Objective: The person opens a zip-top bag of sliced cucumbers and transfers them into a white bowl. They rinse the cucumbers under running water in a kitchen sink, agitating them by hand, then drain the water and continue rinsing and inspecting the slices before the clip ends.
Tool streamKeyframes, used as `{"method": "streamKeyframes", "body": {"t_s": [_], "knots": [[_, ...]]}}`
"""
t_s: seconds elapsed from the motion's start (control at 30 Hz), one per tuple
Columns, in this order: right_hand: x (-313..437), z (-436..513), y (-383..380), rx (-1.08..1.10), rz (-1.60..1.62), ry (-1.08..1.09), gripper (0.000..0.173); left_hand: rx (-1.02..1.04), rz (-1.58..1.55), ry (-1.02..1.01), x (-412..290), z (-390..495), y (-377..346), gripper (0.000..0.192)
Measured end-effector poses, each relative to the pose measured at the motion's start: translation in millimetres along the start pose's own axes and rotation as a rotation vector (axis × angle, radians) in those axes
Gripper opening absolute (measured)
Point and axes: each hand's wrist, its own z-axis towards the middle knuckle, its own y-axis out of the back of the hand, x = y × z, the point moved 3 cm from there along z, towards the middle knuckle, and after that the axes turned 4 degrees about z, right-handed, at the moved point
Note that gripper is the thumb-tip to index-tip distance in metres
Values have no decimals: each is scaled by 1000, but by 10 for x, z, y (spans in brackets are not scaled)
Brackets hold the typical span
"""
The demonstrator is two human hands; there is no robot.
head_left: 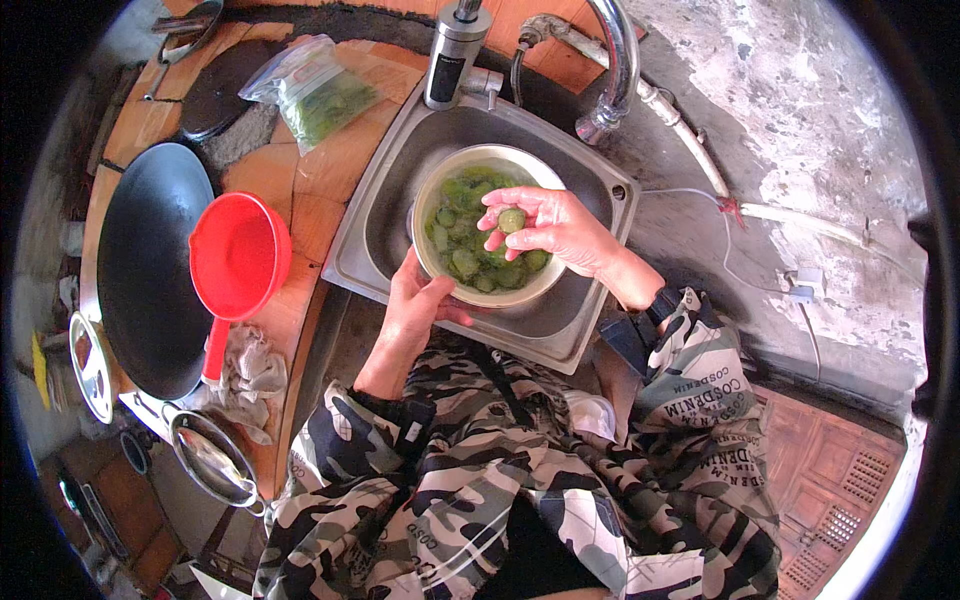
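A round cream-coloured bowl (430, 281) stands in the stainless steel sink (379, 225), holding liquid and many green pieces (465, 261), some round; what food they are I cannot tell. My left hand (421, 295) grips the bowl's lower left rim and side, fingers partly hidden beneath it. Above the bowl's right half, my right hand (551, 229) holds one round green piece (511, 220) between thumb and fingers. The curved chrome faucet (621, 71) rises behind the sink, its spout above and right of the bowl.
Left of the sink, a red plastic ladle (238, 255) rests partly over a large dark wok (154, 270). A crumpled cloth (251, 371) lies below it. A clear bag of green food (319, 97) lies at the back. A metal pot (214, 457) is at lower left; white pipe (686, 135) runs along the wall.
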Motion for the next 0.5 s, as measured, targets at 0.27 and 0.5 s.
{"method": "streamKeyframes", "body": {"t_s": [0.27,0.5], "knots": [[-96,-16,3,-85,43,-2,29,-13,22,33,10,-3,11,58],[-310,94,74,-398,-636,-67,16,-3,17,35,5,-4,-38,61]]}}
